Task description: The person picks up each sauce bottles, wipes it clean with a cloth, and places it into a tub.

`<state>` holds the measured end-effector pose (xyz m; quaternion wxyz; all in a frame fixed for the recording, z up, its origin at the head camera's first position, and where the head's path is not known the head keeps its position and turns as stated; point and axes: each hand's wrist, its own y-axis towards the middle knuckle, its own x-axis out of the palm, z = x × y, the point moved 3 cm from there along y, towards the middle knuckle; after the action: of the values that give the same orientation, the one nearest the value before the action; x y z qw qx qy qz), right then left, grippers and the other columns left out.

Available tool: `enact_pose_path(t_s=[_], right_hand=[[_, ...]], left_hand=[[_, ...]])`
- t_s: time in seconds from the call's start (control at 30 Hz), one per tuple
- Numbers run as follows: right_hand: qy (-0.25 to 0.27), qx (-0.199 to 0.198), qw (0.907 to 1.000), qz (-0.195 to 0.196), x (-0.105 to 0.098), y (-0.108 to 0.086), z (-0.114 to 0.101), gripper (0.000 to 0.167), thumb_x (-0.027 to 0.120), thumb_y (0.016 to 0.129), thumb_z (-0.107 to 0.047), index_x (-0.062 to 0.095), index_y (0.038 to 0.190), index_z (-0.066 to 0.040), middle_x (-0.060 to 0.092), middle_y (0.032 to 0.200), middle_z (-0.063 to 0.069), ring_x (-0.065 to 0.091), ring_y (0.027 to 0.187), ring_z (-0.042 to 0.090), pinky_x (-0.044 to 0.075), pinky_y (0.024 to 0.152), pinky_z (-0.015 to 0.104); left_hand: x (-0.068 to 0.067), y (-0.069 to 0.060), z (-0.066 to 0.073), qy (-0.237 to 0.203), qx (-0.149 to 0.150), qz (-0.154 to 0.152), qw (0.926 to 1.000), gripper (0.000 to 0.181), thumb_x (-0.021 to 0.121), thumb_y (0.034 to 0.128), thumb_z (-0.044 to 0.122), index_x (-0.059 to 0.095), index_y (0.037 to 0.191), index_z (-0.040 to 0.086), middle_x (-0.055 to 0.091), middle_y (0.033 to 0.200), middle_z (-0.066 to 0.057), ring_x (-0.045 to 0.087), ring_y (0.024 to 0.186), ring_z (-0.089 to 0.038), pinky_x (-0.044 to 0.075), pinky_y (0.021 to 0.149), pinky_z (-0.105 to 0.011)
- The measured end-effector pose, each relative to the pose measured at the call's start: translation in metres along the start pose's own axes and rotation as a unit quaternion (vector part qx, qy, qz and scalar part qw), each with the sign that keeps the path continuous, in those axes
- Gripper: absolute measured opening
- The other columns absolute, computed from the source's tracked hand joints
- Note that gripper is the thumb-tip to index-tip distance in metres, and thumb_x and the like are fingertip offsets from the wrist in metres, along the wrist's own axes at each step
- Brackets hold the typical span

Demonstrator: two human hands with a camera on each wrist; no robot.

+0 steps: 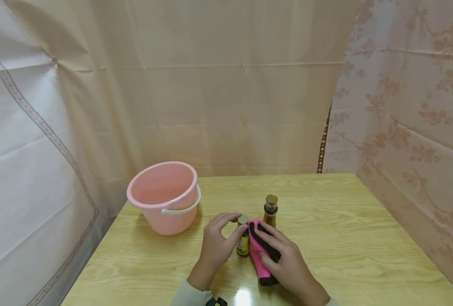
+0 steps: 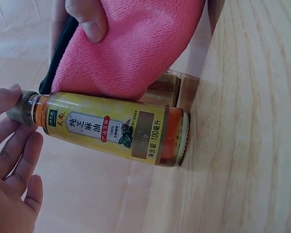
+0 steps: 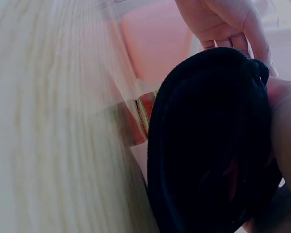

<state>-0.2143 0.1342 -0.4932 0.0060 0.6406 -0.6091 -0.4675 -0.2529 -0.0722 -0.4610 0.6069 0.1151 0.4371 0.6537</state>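
Note:
A small sesame oil bottle [image 1: 243,246] with a yellow label [image 2: 106,127] stands upright on the table. My left hand [image 1: 218,243] pinches its gold cap [image 2: 22,107] between thumb and fingers. In my right hand [image 1: 289,261] is a pink cloth [image 1: 257,250] with black edging, gripped by thumb and fingers. The cloth lies against the right side of the bottle, as the left wrist view shows. Its black side [image 3: 208,141] fills much of the right wrist view and hides most of the bottle there. Behind the cloth stands a taller bottle [image 1: 271,208] with a gold cap, its lower part hidden.
A pink bucket [image 1: 173,221] with a white handle [image 1: 184,210] stands at the table's back left. The wooden table [image 1: 344,238] reaches toward hanging cloths at the back [image 1: 218,106] and both sides.

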Motion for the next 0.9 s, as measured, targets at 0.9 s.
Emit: enact_pose_path(t_s=[0.9], right_hand=[[-0.032, 0.092, 0.9897, -0.104, 0.007, -0.001, 0.011, 0.058, 0.076, 0.087, -0.012, 0.065, 0.14, -0.033, 0.054, 0.154, 0.002, 0.053, 0.139, 0.025, 0.052, 0.094, 0.041]], left_hand=[[0.0, 0.0, 0.003, -0.001, -0.001, 0.007, 1.0, 0.031, 0.082, 0.0906, 0.033, 0.076, 0.12, 0.024, 0.072, 0.114, 0.01, 0.068, 0.106, -0.011, 0.051, 0.092, -0.043]])
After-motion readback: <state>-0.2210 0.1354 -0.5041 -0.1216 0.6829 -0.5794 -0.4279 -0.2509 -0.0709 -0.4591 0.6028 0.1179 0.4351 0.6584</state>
